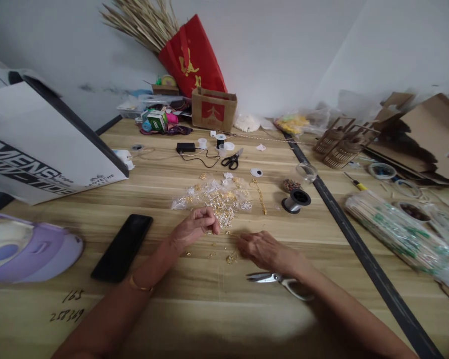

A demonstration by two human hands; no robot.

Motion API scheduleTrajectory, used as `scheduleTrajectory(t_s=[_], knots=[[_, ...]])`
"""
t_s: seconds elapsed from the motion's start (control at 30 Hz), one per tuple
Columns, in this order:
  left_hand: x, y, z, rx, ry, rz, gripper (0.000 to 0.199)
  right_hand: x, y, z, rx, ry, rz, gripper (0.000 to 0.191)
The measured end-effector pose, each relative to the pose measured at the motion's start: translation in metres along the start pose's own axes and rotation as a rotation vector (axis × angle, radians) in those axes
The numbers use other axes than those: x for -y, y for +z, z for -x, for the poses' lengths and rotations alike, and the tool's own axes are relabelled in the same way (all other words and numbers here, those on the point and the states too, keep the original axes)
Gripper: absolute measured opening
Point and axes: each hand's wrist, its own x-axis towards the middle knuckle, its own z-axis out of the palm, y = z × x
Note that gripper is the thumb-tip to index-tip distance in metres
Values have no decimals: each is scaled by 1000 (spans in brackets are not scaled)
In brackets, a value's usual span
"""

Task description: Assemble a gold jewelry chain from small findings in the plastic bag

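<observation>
Beads (224, 205): loosely heaped | left hand (199, 223): beads' front-left, curled | right hand (261, 249): beads' front-right, curled | both grips: cannot tell

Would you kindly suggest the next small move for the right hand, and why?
Perhaps ease the right hand slightly left toward the small gold pieces: they lie on the table just beside it, nearer than the mixed pile farther back.

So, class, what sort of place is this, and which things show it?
Likely a jewellery-making or craft workspace: there's a heap of tiny gold-coloured pieces, a gold-coloured chain and a silvery spool.
</observation>
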Motion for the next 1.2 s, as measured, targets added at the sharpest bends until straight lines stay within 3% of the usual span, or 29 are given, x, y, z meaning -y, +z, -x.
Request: scheduleTrajectory(t_s=[0.3, 0.43, 0.6, 0.83, 1.0, 1.2], knots=[[-1, -1, 1, 30, -1, -21, 22, -23, -14, 6, 15, 79, 28, 18], [1, -1, 1, 42, -15, -33, 21, -22, -18, 7, 70, 173, 141, 21], [4, -4, 1, 48, -22, -47, 20, -16, -15, 2, 101, 141, 143, 21], [5, -7, 1, 53, -31, -66, 18, -27, -8, 4, -19, 85, 39, 18], [8, -9, -1, 61, -21, -45, 21, -32, -26, 16, -149, 89, -141, 16], [11, -8, -1, 87, -99, -41, 19, -41, -46, 36, -211, 73, -343, 18]])
